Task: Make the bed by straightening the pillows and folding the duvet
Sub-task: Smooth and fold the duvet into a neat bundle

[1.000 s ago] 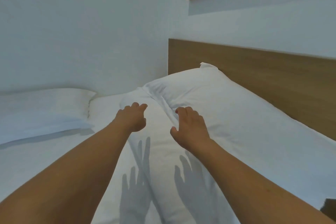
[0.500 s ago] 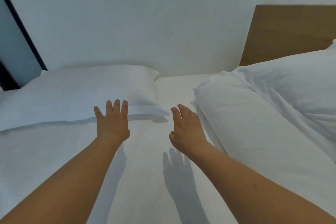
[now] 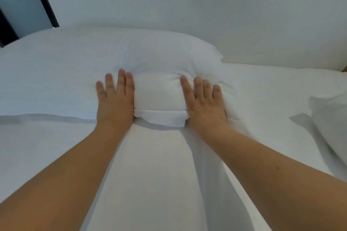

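A white pillow (image 3: 75, 65) lies along the wall across the far side of the bed. My left hand (image 3: 114, 99) rests flat on its near edge, fingers spread, pressing a dent into it. My right hand (image 3: 204, 99) presses flat on the same pillow a little to the right. Between the two hands the pillow bulges and its flat hem sticks out. The corner of a second white pillow (image 3: 330, 116) shows at the right edge. A white sheet (image 3: 155, 174) covers the mattress under my forearms.
A pale wall (image 3: 187, 5) runs directly behind the pillow. A dark frame (image 3: 43, 0) of a window or door stands at the upper left. A sliver of wooden headboard (image 3: 344, 69) shows at the far right.
I turned left from the headboard pillows toward the pillow by the wall. Both hands moved forward and came down flat onto it, denting it.
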Motion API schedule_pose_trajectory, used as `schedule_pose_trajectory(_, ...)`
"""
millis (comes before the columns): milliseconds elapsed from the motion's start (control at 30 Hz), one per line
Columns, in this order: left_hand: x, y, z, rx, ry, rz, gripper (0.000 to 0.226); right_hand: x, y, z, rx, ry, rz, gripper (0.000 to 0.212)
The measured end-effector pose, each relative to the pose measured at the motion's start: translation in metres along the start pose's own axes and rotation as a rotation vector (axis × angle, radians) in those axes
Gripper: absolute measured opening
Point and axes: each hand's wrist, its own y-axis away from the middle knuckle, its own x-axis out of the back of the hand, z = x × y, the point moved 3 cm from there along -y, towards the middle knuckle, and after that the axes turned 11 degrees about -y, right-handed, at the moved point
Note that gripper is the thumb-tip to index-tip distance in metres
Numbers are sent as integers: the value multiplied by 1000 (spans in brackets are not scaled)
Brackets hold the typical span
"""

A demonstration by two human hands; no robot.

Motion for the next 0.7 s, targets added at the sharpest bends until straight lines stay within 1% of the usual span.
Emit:
schedule_pose_trajectory(33,-9,0,4,-18,16,30,80,-8,-2,-3,2,13,18,94)
schedule_pose_trajectory(100,-16,1,7,-53,71,92,60,-22,-3,-5,2,0,112,71)
schedule_pose_trajectory(167,-12,2,4,-69,80,106,52,-26,-4,-7,-22,-42,146,50)
schedule_pose_trajectory(200,-9,1,3,-84,69,98,49,-23,-5,-8,-27,-64,114,45)
schedule_pose_trajectory(300,4,2,-2,-114,27,0,43,4,-6,-8,4,-128,3,34)
schedule_pose_trajectory(333,13,5,-5,-132,47,7,39,19,-4,-8,40,-154,-9,29)
schedule_pose_trajectory(367,27,10,-10,-146,97,-15,32,36,0,-8,82,-175,-5,24)
schedule_pose_trajectory(433,54,25,-23,-123,214,-128,12,75,11,-12,160,-205,-4,18)
schedule_pose_trajectory(500,81,42,-38,-7,241,-168,10,117,26,-13,209,-216,-19,15)
schedule_pose_trajectory(533,98,49,-45,43,267,-144,9,139,34,-11,222,-206,-24,15)
schedule_pose_trajectory(633,166,63,-45,75,376,-72,7,215,62,14,235,-118,-22,18)
schedule_pose_trajectory(700,216,70,-37,103,469,-14,23,271,84,39,246,-48,6,20)
